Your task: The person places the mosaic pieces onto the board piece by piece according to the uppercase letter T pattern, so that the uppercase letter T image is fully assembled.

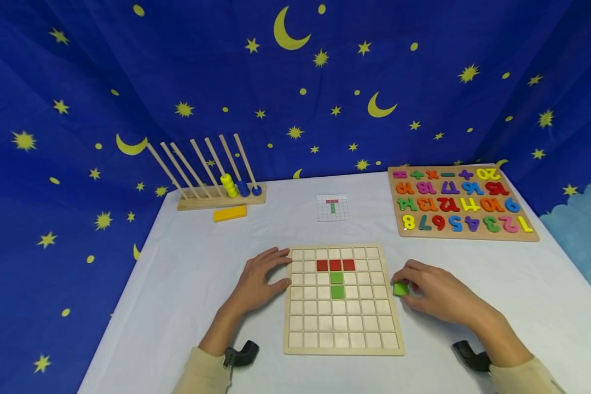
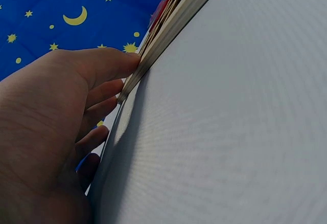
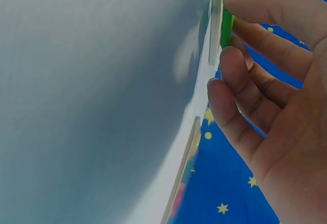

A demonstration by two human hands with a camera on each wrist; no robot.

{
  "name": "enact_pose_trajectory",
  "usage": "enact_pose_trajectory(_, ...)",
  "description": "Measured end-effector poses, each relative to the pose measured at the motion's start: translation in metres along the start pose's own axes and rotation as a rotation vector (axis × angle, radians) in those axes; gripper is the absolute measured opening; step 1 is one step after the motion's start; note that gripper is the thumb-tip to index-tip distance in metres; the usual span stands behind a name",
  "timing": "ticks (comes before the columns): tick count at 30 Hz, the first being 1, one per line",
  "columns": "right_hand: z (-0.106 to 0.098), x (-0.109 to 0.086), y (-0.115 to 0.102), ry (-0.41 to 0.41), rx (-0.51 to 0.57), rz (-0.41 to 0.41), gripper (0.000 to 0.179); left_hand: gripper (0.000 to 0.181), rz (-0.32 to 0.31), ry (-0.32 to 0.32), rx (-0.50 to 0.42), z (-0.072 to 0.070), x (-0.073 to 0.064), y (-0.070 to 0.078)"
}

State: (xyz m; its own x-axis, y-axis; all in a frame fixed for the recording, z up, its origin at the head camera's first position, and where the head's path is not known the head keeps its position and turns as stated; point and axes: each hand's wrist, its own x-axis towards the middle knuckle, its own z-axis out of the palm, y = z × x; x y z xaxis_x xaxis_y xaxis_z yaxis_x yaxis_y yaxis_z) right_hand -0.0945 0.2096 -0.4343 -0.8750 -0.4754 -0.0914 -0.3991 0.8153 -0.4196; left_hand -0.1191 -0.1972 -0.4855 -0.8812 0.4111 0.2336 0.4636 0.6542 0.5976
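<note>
In the head view a wooden grid board [image 1: 311,324] lies on the white table. Three red tiles [image 1: 335,265] form a row near its top, and two green tiles [image 1: 337,291] run down below the middle one. My left hand [image 1: 257,280] touches the board's left edge with thumb and fingertips, fingers relaxed. Beside the right edge, my right hand [image 1: 435,290] pinches a green square tile [image 1: 400,289] between thumb and fingers. The right wrist view shows that tile [image 3: 227,27] edge-on, with the other fingers loosely bent.
Behind the board lies a small clear pattern card [image 1: 332,208] showing a red and green T. A wooden rack of pegs with beads [image 1: 221,201] stands back left, a yellow block [image 1: 230,214] before it. A number puzzle board [image 1: 468,235] lies back right. Blue star-patterned cloth [image 1: 256,98] hangs behind.
</note>
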Motion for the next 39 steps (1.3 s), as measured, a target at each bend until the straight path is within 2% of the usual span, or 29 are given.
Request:
enact_pose_trajectory(14, 0.002, 0.007, -0.008, -0.004, 0.007, -0.045, 0.027, 0.044, -0.010, 0.002, 0.009, 0.000, -0.001, 0.000)
enact_pose_trajectory(21, 0.004, 0.009, -0.013, -0.018, 0.014, -0.042, 0.027, 0.045, -0.005, -0.001, 0.005, 0.001, 0.000, -0.002)
enact_pose_trajectory(30, 0.003, 0.014, -0.017, 0.022, 0.009, -0.070, 0.027, 0.045, -0.005, 0.004, 0.005, 0.000, 0.000, 0.000)
enact_pose_trajectory(39, 0.005, 0.017, -0.021, 0.023, 0.014, -0.074, 0.028, 0.044, -0.013, -0.003, 0.003, 0.000, 0.000, 0.000)
